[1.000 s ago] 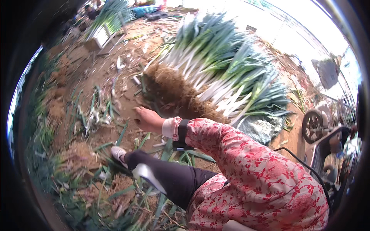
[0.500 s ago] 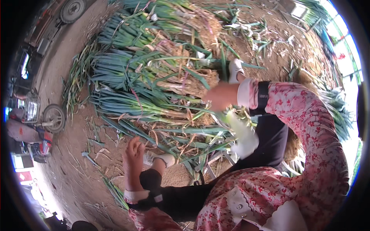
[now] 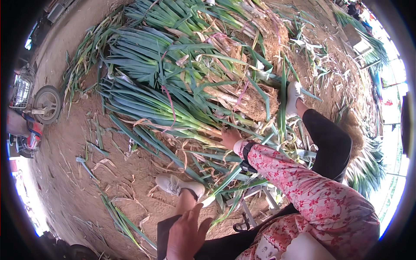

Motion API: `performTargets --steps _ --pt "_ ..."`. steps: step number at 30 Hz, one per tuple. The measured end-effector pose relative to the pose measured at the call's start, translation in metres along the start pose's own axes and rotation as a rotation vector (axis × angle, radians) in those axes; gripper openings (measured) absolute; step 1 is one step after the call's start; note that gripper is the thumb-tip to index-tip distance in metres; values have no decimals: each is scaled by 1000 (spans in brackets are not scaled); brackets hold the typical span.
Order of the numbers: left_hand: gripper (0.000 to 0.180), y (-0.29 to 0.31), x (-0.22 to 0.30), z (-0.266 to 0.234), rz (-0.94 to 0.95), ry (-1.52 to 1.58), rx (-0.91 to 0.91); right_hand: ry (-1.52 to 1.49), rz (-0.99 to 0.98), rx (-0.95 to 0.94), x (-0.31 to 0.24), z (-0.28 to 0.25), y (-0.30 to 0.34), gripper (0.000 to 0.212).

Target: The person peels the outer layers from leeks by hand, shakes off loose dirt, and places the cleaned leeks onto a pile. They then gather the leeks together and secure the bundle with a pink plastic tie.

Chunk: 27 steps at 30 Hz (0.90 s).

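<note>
Bundles of green onions (image 3: 147, 97) with long blue-green leaves lie on the dirt, root ends to the right, some tied with pink string (image 3: 169, 106). My right hand (image 3: 231, 138) reaches down to the nearest bundle, its fingers closed around pale stalks (image 3: 208, 128) near the root end. Part of those fingers is hidden among the stalks. My left hand (image 3: 188, 234) hovers over my left leg, fingers spread, with nothing in it. Just beyond its fingertips lies a loose green onion (image 3: 225, 180) with a white end.
My white shoes (image 3: 177, 185) stand on both sides of the loose leaves. A low metal-framed stool (image 3: 253, 201) is under me. Dry peelings (image 3: 318, 65) litter the ground. More green onions (image 3: 368, 162) lie at right; a wheeled vehicle (image 3: 47, 105) stands at left.
My right hand has come down from above the pile, where something pale and blurred was below it, onto the stalks. My left hand has moved closer to my lap. The view has shifted.
</note>
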<state>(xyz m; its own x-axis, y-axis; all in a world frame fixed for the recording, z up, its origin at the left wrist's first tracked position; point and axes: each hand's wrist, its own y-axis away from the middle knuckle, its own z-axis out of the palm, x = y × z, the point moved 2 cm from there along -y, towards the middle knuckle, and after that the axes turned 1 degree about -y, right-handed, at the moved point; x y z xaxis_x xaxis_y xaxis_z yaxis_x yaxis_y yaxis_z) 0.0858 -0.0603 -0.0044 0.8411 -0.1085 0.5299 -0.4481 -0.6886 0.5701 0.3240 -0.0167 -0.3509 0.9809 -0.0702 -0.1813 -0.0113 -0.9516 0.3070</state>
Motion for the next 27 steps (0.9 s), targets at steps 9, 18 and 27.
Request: performTargets --steps 9,18,27 --pt "36 6 -3 -1 15 52 49 -235 -56 -255 1 -92 31 16" --pt "35 -7 20 20 181 11 52 460 -92 188 147 -330 128 26" --pt "39 -31 51 38 181 10 9 426 64 809 137 -571 299 31"
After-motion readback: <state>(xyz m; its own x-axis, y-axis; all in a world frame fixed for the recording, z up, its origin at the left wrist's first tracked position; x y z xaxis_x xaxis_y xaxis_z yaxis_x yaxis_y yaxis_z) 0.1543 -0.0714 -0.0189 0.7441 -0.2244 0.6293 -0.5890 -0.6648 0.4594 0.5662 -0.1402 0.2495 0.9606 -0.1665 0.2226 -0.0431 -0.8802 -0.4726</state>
